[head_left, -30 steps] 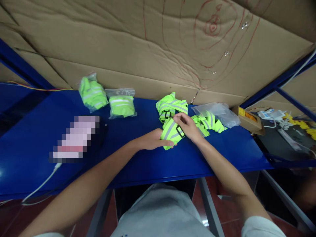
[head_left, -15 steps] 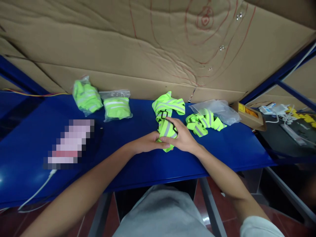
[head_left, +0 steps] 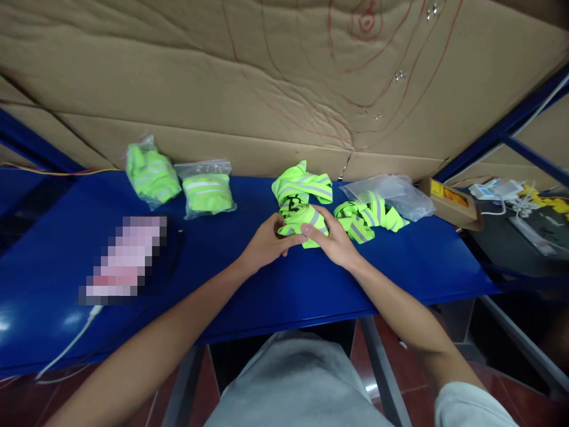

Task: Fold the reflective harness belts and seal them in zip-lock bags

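Between my two hands is a bundled neon-yellow reflective strap (head_left: 306, 217) with grey stripes and black buckles. My left hand (head_left: 267, 242) grips its left side, thumb across the front. On the right side my right hand (head_left: 335, 240) wraps round the same roll, its thumb on top. A loose stretch of this strap (head_left: 302, 182) trails behind the roll on the blue table (head_left: 284, 296). Just right of my right hand lies another loose tangle of reflective strap (head_left: 368, 216). Parts of my fingers are hidden behind the roll.
Two clear bags of folded neon material (head_left: 153, 175) (head_left: 208, 193) sit at the back left. A blurred-out phone-like device (head_left: 127, 255) with a white cable lies at left. A clear plastic bag (head_left: 391, 193) and a cardboard box (head_left: 453, 204) stand at back right, before a cardboard wall (head_left: 178, 71).
Both hands have moved slightly away from me with the strap. The held part has turned, and now looks like a rounder, more compact roll.
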The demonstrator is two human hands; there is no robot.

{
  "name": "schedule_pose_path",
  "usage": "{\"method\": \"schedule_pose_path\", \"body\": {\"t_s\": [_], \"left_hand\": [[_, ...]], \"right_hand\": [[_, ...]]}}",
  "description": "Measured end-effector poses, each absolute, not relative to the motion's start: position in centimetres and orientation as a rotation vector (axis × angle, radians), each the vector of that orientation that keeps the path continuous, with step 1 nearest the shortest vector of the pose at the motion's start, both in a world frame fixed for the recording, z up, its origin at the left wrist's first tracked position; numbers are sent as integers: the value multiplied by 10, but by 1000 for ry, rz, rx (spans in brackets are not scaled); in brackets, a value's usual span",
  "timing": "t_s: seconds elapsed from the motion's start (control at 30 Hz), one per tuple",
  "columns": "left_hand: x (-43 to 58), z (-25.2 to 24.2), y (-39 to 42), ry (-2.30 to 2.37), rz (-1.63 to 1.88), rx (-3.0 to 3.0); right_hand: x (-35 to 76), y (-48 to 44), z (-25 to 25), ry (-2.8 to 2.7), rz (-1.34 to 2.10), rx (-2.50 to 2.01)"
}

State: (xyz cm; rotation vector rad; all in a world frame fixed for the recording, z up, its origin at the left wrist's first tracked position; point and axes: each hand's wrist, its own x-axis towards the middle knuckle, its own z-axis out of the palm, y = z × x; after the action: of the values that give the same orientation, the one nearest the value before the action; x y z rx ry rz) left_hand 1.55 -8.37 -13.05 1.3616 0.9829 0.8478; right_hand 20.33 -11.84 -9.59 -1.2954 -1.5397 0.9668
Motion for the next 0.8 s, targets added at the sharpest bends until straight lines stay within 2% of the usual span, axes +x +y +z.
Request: {"method": "schedule_pose_path", "body": {"t_s": [0.23,0.43,0.7,0.8], "left_hand": [[30,-143,-92,940,1210,1242],[36,-129,-107,699,1126,1189],[26,-128,-89,867,1165,826],[22,-124,-86,890,1154,818]], "right_hand": [[179,-121,-128,-1369,653,-1270],[175,-129,-136,-1592,394,-1209],[188,-125,-115,-1774,584,-1146],[223,-101,-99,-1828,355,-1248]]}}
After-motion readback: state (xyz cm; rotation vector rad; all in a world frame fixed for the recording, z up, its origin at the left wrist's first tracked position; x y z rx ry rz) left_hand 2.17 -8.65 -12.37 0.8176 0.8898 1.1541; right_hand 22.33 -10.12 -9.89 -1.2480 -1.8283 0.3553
